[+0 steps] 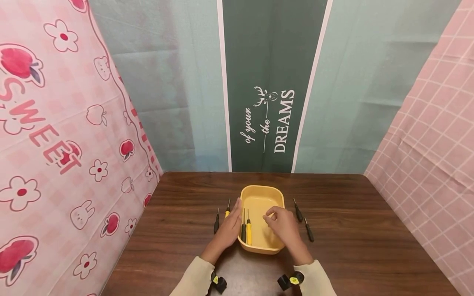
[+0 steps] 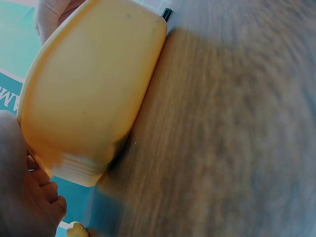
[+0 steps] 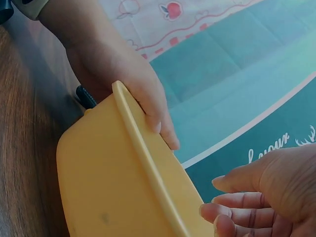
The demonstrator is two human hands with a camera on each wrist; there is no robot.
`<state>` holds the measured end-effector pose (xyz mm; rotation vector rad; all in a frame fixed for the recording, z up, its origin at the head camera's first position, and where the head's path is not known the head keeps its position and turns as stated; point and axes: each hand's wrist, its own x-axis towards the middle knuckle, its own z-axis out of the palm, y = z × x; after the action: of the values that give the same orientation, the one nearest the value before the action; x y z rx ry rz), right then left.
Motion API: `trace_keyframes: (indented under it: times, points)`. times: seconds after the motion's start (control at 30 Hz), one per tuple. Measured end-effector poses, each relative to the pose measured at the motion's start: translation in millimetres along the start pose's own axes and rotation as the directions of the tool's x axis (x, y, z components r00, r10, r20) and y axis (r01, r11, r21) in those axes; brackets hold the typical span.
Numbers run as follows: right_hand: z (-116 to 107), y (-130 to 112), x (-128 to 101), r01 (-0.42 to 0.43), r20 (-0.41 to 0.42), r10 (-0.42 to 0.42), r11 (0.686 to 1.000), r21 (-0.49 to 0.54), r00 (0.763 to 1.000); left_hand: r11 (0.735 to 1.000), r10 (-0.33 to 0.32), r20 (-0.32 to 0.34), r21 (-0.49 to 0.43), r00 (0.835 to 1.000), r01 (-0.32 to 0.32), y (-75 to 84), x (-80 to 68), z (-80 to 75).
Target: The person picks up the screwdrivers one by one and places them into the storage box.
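A yellow plastic tray (image 1: 275, 197) sits mid-table. Inside it, along the left wall, lie a black-handled screwdriver (image 1: 243, 231) and a yellow-handled screwdriver (image 1: 249, 232). My left hand (image 1: 232, 222) rests with straight fingers against the tray's outer left wall (image 3: 113, 173); the right wrist view shows that left hand (image 3: 143, 98) flat along the rim. My right hand (image 1: 273, 216) hovers over the tray's right half, fingers loosely curled with nothing visible in them, and it shows as the right hand (image 3: 247, 202) beside the rim. In the left wrist view the tray (image 2: 94, 84) fills the frame.
A black screwdriver (image 1: 216, 222) and a yellow one (image 1: 228, 209) lie left of the tray, the yellow one partly behind my left hand. Two black screwdrivers (image 1: 298, 211) (image 1: 309, 231) lie to its right. Patterned cloth backdrops enclose the brown wooden table (image 1: 352, 230) on three sides.
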<state>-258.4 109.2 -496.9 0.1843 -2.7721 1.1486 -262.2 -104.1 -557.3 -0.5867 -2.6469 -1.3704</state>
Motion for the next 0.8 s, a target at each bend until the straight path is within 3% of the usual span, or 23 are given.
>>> trace_keyframes:
  times: [0.8]
  points:
    - [-13, 19, -4, -0.045, -0.083, 0.046, 0.999, 0.011, 0.995, 1.000, 0.003, 0.006, -0.003, 1.000, -0.003, -3.0, -1.9, 0.9]
